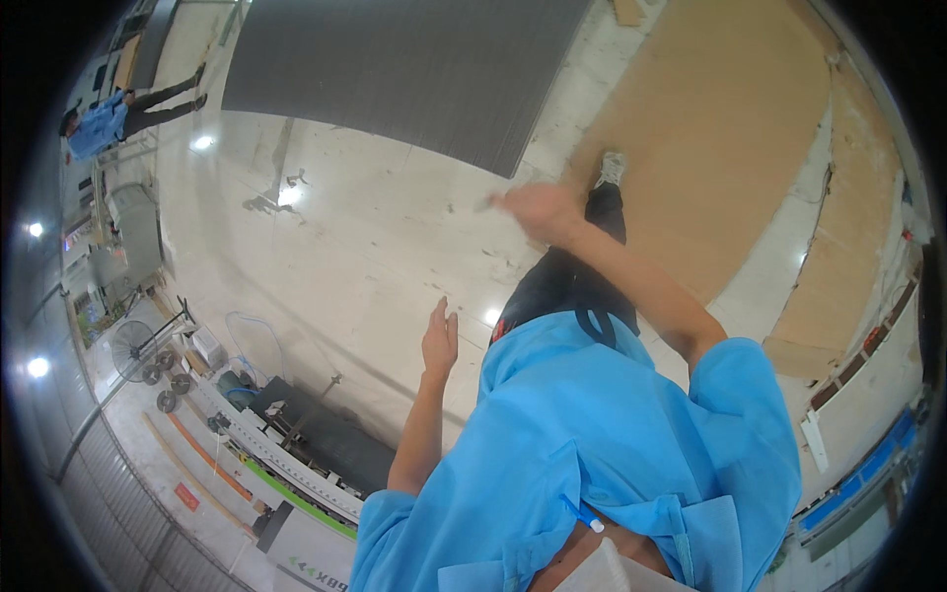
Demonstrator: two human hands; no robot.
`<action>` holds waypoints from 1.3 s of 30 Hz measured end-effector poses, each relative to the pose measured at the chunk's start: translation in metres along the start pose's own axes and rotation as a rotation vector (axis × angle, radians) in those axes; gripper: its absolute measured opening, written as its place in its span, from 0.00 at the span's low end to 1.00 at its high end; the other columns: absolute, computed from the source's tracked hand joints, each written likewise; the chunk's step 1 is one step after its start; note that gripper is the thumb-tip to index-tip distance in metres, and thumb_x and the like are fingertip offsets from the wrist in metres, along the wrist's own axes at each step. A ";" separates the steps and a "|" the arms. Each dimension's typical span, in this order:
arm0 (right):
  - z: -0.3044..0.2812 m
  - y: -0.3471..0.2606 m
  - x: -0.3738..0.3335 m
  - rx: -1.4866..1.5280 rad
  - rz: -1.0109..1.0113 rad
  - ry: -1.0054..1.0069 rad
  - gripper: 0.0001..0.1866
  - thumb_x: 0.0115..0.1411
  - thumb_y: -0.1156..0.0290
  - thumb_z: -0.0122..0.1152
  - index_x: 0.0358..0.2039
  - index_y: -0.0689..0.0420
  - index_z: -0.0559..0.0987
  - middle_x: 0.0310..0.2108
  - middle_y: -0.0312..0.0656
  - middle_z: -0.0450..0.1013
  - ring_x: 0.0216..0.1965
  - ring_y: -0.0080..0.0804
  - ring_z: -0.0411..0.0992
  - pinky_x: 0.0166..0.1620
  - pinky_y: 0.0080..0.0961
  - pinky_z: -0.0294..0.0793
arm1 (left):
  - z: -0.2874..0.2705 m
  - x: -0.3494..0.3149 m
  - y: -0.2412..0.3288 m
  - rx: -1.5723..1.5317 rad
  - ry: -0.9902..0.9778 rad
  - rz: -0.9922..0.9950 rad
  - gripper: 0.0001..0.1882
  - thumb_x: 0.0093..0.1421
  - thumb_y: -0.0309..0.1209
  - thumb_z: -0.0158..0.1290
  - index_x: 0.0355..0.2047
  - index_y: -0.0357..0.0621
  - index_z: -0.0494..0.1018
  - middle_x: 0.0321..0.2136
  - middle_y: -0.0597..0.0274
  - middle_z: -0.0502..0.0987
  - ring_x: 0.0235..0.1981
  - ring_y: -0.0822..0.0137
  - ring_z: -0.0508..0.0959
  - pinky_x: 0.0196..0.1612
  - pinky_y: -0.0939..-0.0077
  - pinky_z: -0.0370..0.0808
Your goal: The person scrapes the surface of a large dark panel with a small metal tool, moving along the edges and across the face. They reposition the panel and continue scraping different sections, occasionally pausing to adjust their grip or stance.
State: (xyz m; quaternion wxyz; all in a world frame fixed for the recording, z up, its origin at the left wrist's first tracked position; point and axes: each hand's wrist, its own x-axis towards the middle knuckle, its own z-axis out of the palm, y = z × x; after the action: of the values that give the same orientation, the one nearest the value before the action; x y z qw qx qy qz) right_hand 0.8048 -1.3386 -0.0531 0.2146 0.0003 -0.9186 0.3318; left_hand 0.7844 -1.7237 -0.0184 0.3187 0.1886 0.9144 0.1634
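"Pale flap [614, 572] at the very bottom, right up against the lens. What comes after it?"

"Blue shirt [592, 414], loose and creased, with a blue and white pen [589, 515] near the neck opening."

"And the hands?"

"Left hand [440, 341] is raised over the floor [365, 227], its fingers straight and pointing away from the body. I see nothing in it."

"Right hand?"

"Right hand [546, 212] is farther out, ahead of the body, and smeared by motion. I cannot tell how tightly it is closed."

"Has it got hold of anything?"

"A grey sliver [487, 203] shows at the fingertips, too blurred to name. Whether it is gripped I cannot say."

"Below that hand?"

"Dark trousers [557, 281], then one light shoe [612, 168] beside the right hand in the view, set at the near part of a brown sheet [730, 128]. That sheet lies flat on the pale floor, to the right."

"Beyond the right hand?"

"A big dark panel [395, 69], also flat on the floor, its nearest corner pointing toward that hand."

"Off to the left?"

"A long machine [306, 518] with a green stripe, a pale blue hose [258, 316] curling on the floor, then a round fan [135, 347]."

"Farthest?"

"A co-worker [99, 128] in blue, standing near the upper left rim."
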 end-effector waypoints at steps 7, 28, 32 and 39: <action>-0.023 0.040 0.038 -0.099 0.295 0.319 0.21 0.65 0.76 0.58 0.59 0.53 0.81 0.29 0.41 0.77 0.31 0.42 0.80 0.32 0.42 0.79 | -0.015 0.038 0.049 -0.187 0.197 0.112 0.26 0.79 0.40 0.48 0.71 0.44 0.68 0.64 0.45 0.77 0.55 0.48 0.84 0.57 0.55 0.79; -0.164 0.034 -0.116 0.596 1.229 0.244 0.08 0.72 0.67 0.66 0.45 0.57 0.82 0.31 0.36 0.82 0.20 0.18 0.71 0.24 0.18 0.66 | 0.005 0.204 0.214 0.062 0.515 0.486 0.24 0.62 0.54 0.64 0.28 0.45 0.82 0.27 0.56 0.86 0.32 0.51 0.86 0.37 0.55 0.79; -0.151 0.026 -0.106 0.551 1.280 0.266 0.08 0.70 0.66 0.68 0.40 0.58 0.83 0.28 0.33 0.78 0.21 0.19 0.72 0.25 0.19 0.67 | 0.002 0.209 0.206 0.174 0.529 0.583 0.23 0.65 0.52 0.62 0.25 0.45 0.81 0.25 0.54 0.85 0.29 0.50 0.85 0.35 0.54 0.78; -0.127 0.017 -0.090 0.538 1.218 0.133 0.07 0.68 0.69 0.68 0.40 0.60 0.83 0.26 0.33 0.75 0.23 0.19 0.72 0.27 0.22 0.69 | -0.009 0.198 0.218 0.307 0.421 0.485 0.20 0.66 0.48 0.61 0.25 0.46 0.81 0.25 0.54 0.84 0.29 0.49 0.85 0.34 0.52 0.78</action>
State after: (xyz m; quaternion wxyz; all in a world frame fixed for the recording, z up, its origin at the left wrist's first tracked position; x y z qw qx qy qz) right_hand 0.9346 -1.2606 -0.0115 0.0377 -0.4855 -0.6247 0.6104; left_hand 0.6878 -1.4460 -0.0237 0.0434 0.4080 0.9027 0.1300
